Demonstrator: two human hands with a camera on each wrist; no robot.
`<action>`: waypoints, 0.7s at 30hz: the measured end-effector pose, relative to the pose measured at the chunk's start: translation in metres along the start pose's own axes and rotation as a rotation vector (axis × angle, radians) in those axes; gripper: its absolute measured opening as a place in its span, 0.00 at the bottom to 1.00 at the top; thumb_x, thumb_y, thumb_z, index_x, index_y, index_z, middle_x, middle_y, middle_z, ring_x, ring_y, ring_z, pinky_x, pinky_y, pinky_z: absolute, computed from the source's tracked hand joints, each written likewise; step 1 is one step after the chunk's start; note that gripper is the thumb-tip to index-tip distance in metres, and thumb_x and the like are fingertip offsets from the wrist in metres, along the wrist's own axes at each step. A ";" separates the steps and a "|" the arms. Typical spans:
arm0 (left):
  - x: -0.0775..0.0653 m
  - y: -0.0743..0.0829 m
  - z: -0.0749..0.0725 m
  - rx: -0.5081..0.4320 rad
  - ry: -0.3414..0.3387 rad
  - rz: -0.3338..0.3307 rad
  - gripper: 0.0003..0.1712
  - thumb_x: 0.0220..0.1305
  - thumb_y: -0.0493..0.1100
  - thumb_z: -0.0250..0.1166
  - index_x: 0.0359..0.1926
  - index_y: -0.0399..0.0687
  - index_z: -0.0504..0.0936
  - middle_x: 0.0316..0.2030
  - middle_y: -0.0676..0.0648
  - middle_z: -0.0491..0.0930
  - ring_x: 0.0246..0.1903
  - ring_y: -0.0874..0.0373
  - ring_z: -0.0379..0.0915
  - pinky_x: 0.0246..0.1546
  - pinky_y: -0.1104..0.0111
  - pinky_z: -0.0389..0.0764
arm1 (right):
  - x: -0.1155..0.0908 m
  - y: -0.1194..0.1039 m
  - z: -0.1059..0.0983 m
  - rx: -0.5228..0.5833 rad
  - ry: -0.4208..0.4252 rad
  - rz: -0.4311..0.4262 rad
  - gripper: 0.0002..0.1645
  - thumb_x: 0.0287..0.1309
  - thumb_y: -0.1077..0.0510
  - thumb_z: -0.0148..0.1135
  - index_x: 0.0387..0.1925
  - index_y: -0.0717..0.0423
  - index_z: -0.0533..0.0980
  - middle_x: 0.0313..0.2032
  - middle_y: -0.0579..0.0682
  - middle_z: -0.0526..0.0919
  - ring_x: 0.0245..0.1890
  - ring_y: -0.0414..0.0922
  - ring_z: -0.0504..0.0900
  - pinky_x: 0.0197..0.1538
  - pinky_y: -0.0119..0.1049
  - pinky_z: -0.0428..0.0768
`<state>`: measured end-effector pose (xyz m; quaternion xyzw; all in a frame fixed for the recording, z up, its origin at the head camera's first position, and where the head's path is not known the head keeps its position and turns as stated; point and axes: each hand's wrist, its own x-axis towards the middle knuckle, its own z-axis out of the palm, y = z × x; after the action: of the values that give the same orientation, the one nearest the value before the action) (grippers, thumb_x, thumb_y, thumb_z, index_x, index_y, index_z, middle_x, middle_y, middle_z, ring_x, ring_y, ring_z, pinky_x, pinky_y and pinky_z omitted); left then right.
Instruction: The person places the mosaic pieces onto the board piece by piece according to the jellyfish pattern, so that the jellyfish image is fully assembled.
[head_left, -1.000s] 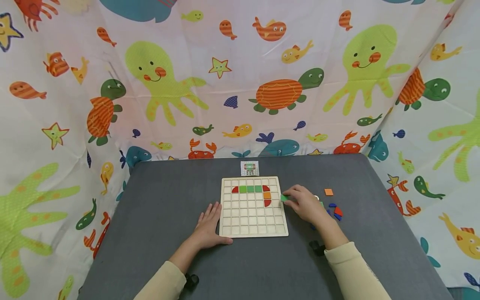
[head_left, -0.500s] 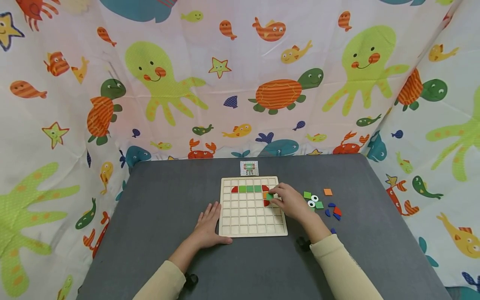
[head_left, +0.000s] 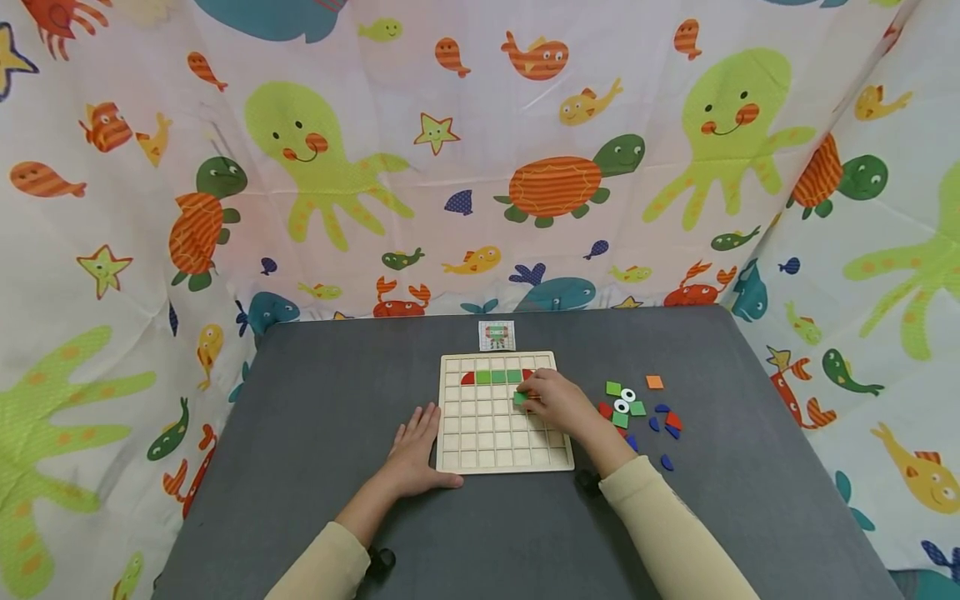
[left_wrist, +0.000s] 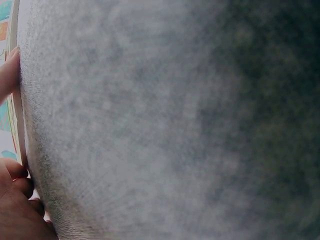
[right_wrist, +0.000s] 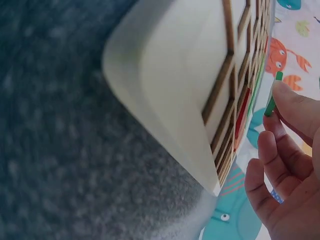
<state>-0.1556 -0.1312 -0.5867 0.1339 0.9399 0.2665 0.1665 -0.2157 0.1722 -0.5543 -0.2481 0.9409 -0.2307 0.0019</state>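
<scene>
A wooden grid board (head_left: 487, 442) lies on the table. Along one upper row sit a red rounded piece (head_left: 468, 378), three green squares (head_left: 498, 377) and another red piece (head_left: 527, 374), partly covered by fingers. My right hand (head_left: 558, 404) is over the board's right half, pinching a green square tile (head_left: 519, 399) between thumb and finger. In the right wrist view that tile (right_wrist: 270, 106) is held edge-on above the grid, where a red piece (right_wrist: 242, 119) shows. My left hand (head_left: 412, 457) rests at the board's left edge, fingers extended, thumb by the near corner.
Right of the board lie loose pieces: green squares (head_left: 637, 408), white rings (head_left: 628, 395), blue pieces (head_left: 667, 462), a red one (head_left: 674, 421) and an orange square (head_left: 654, 382). A small picture card (head_left: 497, 335) lies behind the board. A patterned curtain (head_left: 450, 292) borders the table.
My right hand has carried the green tile leftward from beside the board to over its grid, now covering the orange and lower red pieces. The left hand has stayed in place.
</scene>
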 end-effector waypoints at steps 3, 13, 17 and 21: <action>0.000 0.000 0.000 0.004 -0.004 -0.002 0.76 0.44 0.68 0.79 0.81 0.44 0.43 0.81 0.43 0.41 0.80 0.43 0.31 0.76 0.42 0.41 | 0.001 0.000 0.004 -0.015 -0.006 -0.008 0.15 0.59 0.57 0.73 0.48 0.54 0.86 0.44 0.51 0.84 0.44 0.48 0.81 0.49 0.46 0.82; 0.001 -0.001 0.002 0.010 -0.002 -0.001 0.76 0.44 0.68 0.79 0.81 0.44 0.43 0.81 0.43 0.41 0.80 0.44 0.32 0.76 0.42 0.41 | 0.004 -0.002 0.011 -0.104 -0.019 -0.012 0.12 0.57 0.56 0.74 0.45 0.49 0.87 0.42 0.48 0.84 0.43 0.48 0.81 0.45 0.48 0.77; 0.001 0.000 0.001 0.011 -0.005 -0.003 0.76 0.44 0.68 0.79 0.81 0.44 0.43 0.81 0.43 0.41 0.80 0.44 0.32 0.76 0.42 0.41 | 0.006 -0.001 0.013 -0.117 -0.025 -0.015 0.12 0.56 0.56 0.75 0.44 0.48 0.87 0.43 0.47 0.84 0.43 0.48 0.79 0.45 0.48 0.77; 0.001 -0.001 0.000 0.015 -0.010 -0.008 0.76 0.44 0.68 0.79 0.81 0.44 0.43 0.81 0.43 0.41 0.80 0.44 0.32 0.76 0.42 0.41 | 0.008 0.000 0.015 -0.113 -0.032 -0.012 0.14 0.55 0.52 0.76 0.45 0.47 0.87 0.44 0.47 0.84 0.43 0.48 0.78 0.44 0.47 0.75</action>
<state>-0.1567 -0.1310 -0.5877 0.1327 0.9415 0.2581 0.1713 -0.2214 0.1620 -0.5667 -0.2572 0.9508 -0.1730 0.0017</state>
